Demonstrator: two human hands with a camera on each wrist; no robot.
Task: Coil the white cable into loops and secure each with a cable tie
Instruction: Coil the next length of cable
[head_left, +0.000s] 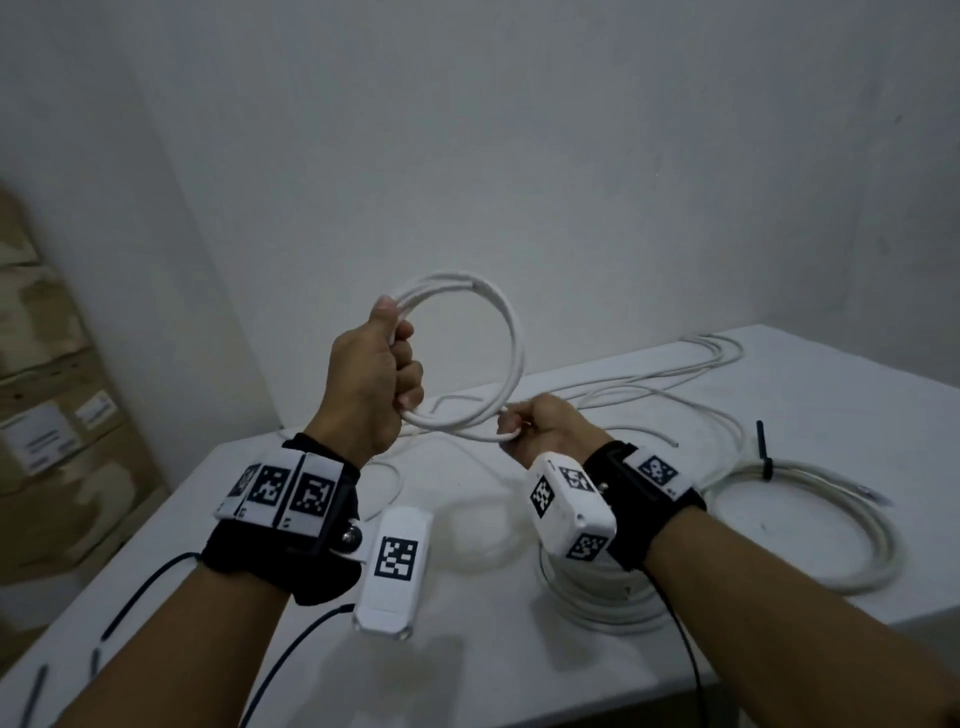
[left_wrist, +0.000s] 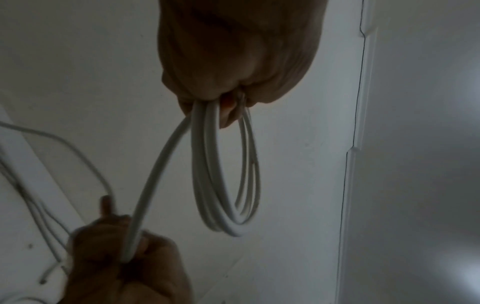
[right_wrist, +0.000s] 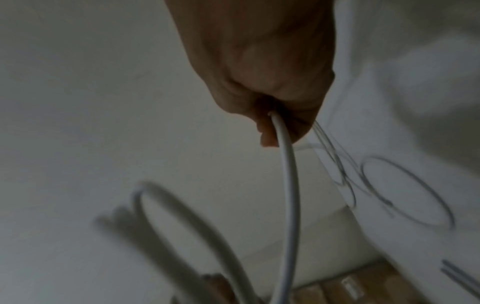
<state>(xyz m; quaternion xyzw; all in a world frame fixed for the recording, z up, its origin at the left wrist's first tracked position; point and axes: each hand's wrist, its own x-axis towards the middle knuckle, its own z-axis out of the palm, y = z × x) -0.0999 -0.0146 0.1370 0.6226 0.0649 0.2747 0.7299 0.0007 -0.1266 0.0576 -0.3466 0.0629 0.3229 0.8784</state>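
Observation:
My left hand (head_left: 392, 364) is raised above the table and grips a bundle of white cable loops (head_left: 511, 338), seen hanging from the fist in the left wrist view as loops (left_wrist: 226, 185). A single strand (left_wrist: 155, 174) runs from that fist to my right hand (head_left: 524, 423), which pinches the cable (right_wrist: 289, 185) lower and to the right. The loose remainder of the white cable (head_left: 675, 374) trails across the table top behind my hands.
A finished white coil (head_left: 810, 530) bound with a black cable tie (head_left: 763, 452) lies at the right of the white table (head_left: 467, 649). Another coil (head_left: 597, 603) sits under my right wrist. Black ties (head_left: 36, 696) lie near the front left edge. Cardboard boxes (head_left: 47, 415) stand at left.

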